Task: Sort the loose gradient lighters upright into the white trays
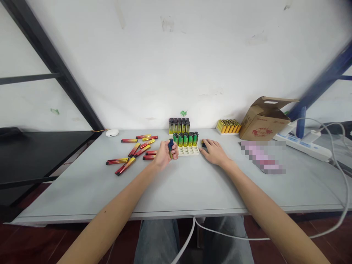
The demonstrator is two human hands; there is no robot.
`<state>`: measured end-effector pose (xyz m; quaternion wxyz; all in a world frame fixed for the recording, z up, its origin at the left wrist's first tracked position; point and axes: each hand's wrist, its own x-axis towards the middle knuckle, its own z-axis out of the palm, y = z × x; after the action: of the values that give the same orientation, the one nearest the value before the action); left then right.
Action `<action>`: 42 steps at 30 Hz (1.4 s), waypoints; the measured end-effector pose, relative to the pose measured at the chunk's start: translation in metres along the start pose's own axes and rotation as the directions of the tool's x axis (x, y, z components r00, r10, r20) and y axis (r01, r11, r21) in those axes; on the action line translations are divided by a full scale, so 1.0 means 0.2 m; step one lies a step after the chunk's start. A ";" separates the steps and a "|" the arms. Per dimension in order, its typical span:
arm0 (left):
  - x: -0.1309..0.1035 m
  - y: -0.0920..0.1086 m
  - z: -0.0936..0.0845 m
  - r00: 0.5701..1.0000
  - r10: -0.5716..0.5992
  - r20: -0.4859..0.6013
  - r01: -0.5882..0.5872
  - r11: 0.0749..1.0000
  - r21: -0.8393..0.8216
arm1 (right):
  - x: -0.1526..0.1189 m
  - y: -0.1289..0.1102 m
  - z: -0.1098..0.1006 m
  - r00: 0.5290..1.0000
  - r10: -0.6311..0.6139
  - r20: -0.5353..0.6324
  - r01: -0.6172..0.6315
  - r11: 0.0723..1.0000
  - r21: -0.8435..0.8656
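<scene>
My left hand (164, 156) is closed round a dark blue lighter (171, 143), held roughly upright just left of a white rack (189, 151). Green-and-yellow lighters (186, 139) stand in the rack's back rows, with bare holes in front. To the rack's right, my right hand (213, 151) rests low over the table, thumb and fingers around a dark lighter (203, 143). Most of that lighter is hidden under the fingers. Several red-and-yellow lighters (134, 149) lie scattered on the table left of my left hand.
Behind the rack stand black-topped yellow lighters (179, 125). Farther right are a tray of orange-yellow lighters (229, 126), an opened cardboard box (264, 123) and a power strip (305, 146) with white cables. A white case (112, 133) sits at the back left. A blurred pink item (261, 157) lies right.
</scene>
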<state>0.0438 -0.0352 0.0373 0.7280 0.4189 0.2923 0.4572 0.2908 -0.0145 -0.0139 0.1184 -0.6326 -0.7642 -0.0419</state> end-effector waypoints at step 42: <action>0.09 -0.05 -0.19 0.858 0.500 -0.116 -0.242 0.593 0.768 | 0.00 0.00 -0.03 1.000 -0.015 0.015 0.014 0.998 0.054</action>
<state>0.0245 -0.0078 0.0098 0.3280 0.6455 0.4681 0.5066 0.2909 -0.0166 -0.0091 0.1290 -0.6239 -0.7706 -0.0172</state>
